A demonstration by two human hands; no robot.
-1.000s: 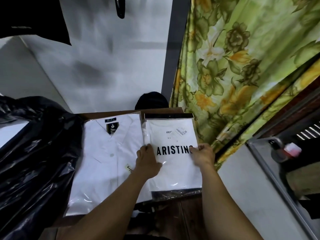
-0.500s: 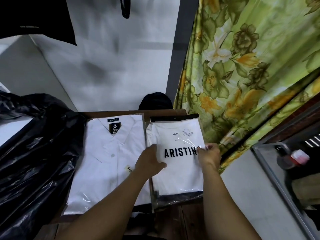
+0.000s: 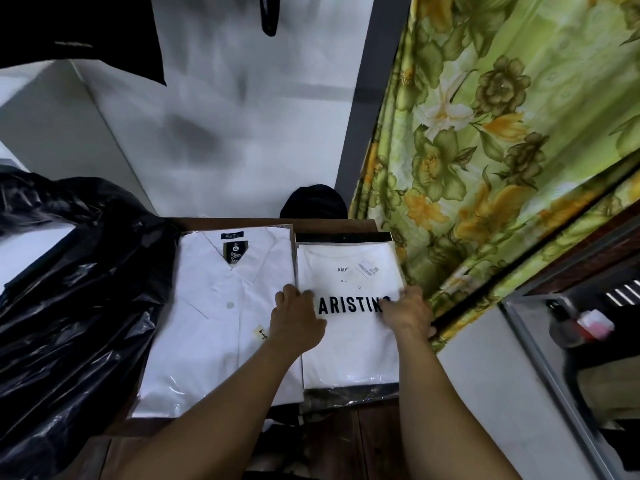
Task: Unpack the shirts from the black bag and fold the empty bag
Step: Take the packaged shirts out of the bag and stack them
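Note:
Two white shirts in clear plastic packs lie side by side on a brown wooden table (image 3: 339, 441). The collared shirt pack (image 3: 221, 317) is on the left. The pack printed ARISTINO (image 3: 349, 348) lies flat on the right. My left hand (image 3: 298, 317) grips the ARISTINO pack's left edge, thumb on top. My right hand (image 3: 408, 313) rests palm down on its right side and covers the last letter. The crumpled black bag (image 3: 69, 306) bulges at the table's left, beside the collared shirt pack.
A green and yellow floral curtain (image 3: 491, 150) hangs close on the right of the table. White walls stand behind. A dark rounded object (image 3: 313, 202) sits at the table's far edge. A grey metal-framed shelf with a small bottle (image 3: 581, 327) is at the lower right.
The ARISTINO pack has settled flat next to the collared shirt pack. My right hand slid from the pack's right edge onto its top. My left hand stayed on the left edge.

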